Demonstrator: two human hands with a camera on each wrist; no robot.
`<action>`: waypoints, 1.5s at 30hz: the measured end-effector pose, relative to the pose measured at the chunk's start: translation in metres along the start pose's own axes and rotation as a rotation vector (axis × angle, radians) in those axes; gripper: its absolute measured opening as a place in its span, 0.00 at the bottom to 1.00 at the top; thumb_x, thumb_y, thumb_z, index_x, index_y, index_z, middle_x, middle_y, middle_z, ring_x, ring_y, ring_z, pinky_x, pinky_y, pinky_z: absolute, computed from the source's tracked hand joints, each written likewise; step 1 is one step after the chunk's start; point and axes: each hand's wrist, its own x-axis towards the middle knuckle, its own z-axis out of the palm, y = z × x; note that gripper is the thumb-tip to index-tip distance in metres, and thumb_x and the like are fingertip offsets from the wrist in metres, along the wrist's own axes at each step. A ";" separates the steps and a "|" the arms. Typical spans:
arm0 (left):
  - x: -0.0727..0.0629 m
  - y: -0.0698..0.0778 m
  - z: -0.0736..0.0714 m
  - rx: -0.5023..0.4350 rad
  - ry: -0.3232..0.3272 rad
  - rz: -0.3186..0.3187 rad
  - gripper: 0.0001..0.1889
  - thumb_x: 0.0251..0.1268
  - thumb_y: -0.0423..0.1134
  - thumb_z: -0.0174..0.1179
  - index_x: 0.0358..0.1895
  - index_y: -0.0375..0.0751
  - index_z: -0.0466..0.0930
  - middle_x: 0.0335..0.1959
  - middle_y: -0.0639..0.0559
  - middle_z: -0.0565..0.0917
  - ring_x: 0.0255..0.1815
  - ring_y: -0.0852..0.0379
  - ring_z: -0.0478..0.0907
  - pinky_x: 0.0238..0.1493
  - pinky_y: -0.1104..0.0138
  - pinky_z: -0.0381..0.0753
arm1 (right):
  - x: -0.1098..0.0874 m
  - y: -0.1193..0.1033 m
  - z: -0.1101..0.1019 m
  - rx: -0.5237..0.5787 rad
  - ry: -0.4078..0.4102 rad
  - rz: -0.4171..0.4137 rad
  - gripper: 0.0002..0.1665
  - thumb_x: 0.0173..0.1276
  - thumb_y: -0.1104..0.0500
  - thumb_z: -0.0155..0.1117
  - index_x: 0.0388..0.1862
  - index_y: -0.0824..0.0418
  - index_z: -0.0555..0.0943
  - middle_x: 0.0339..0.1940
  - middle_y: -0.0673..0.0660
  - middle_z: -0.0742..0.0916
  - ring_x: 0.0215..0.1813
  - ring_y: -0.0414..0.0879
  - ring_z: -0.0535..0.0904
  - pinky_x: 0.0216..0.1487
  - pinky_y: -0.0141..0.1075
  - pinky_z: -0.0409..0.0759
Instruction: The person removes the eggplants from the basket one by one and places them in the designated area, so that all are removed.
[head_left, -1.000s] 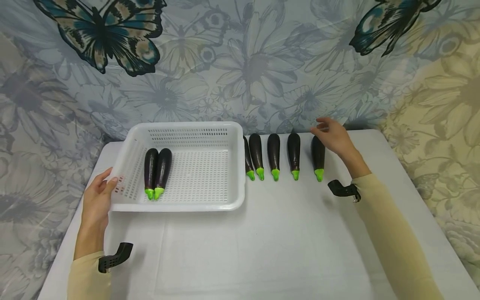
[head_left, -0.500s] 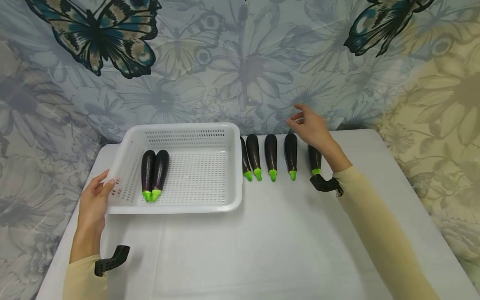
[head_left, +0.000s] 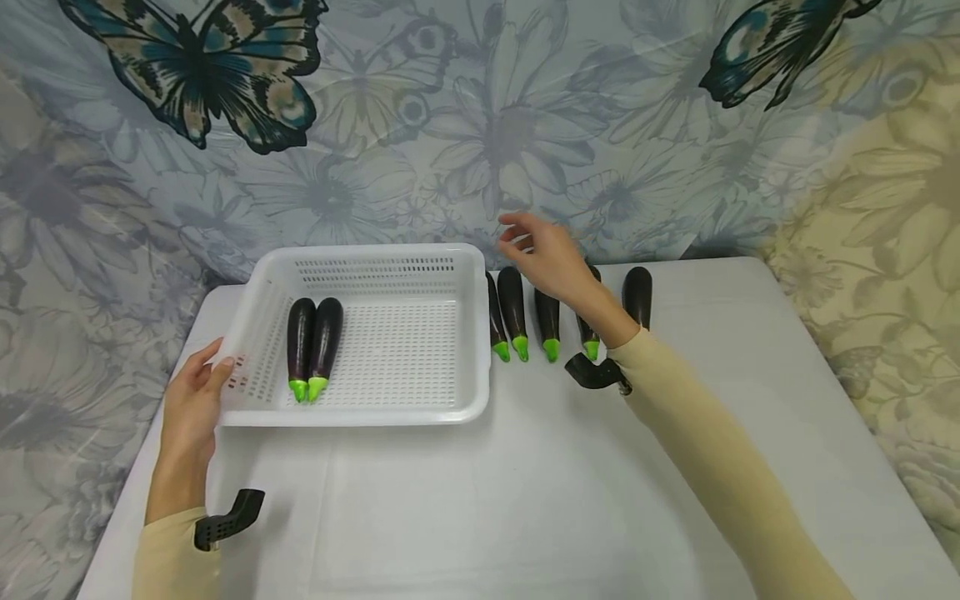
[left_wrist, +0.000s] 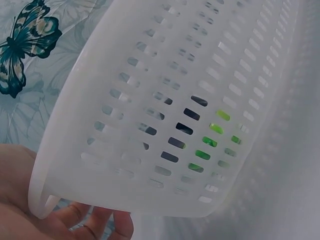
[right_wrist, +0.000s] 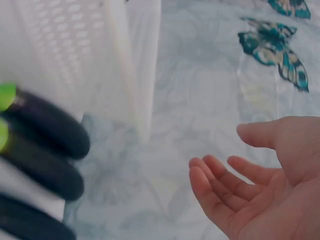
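Observation:
A white perforated plastic basket (head_left: 360,418) stands on the left of the table, its left rim gripped by my left hand (head_left: 191,400). In the left wrist view, the fingers (left_wrist: 90,220) curl under that rim (left_wrist: 42,175). Two dark eggplants (head_left: 326,340) with green stem ends lie side by side inside the basket. Several more eggplants (head_left: 512,304) form a row to its right; the leftmost (head_left: 497,321) is partly behind the basket's edge. My right hand (head_left: 551,262) hovers above this row with nothing in it. Its fingers are loosely bent and apart in the right wrist view.
A white cloth covers the table (head_left: 480,517). Behind it hangs a floral fabric backdrop (head_left: 510,125) with printed butterflies, close to the table's back edge. My right forearm (head_left: 697,417) crosses over the right side and covers part of the row.
My right hand has moved left, from above the rightmost eggplant to above the row's left part near the basket. The left hand and the basket have stayed in place.

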 end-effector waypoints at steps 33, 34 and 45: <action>-0.010 0.016 0.002 -0.026 0.035 -0.011 0.28 0.70 0.54 0.57 0.72 0.57 0.68 0.56 0.54 0.78 0.45 0.66 0.76 0.37 0.73 0.75 | 0.061 -0.102 0.235 0.435 -0.353 0.653 0.23 0.67 0.51 0.68 0.50 0.68 0.79 0.34 0.62 0.80 0.38 0.58 0.84 0.43 0.45 0.84; -0.009 0.016 0.001 -0.029 0.035 -0.024 0.28 0.71 0.53 0.56 0.72 0.57 0.67 0.58 0.51 0.77 0.46 0.65 0.76 0.38 0.73 0.75 | 0.061 -0.105 0.237 0.388 -0.358 0.648 0.22 0.66 0.50 0.69 0.48 0.67 0.80 0.32 0.60 0.79 0.38 0.58 0.85 0.41 0.44 0.85; 0.008 -0.012 -0.003 -0.077 0.019 0.019 0.28 0.69 0.54 0.59 0.71 0.59 0.69 0.59 0.54 0.77 0.48 0.65 0.77 0.38 0.74 0.76 | 0.069 -0.112 0.251 0.142 -0.326 0.618 0.21 0.62 0.48 0.71 0.45 0.63 0.83 0.30 0.56 0.84 0.29 0.52 0.87 0.28 0.37 0.84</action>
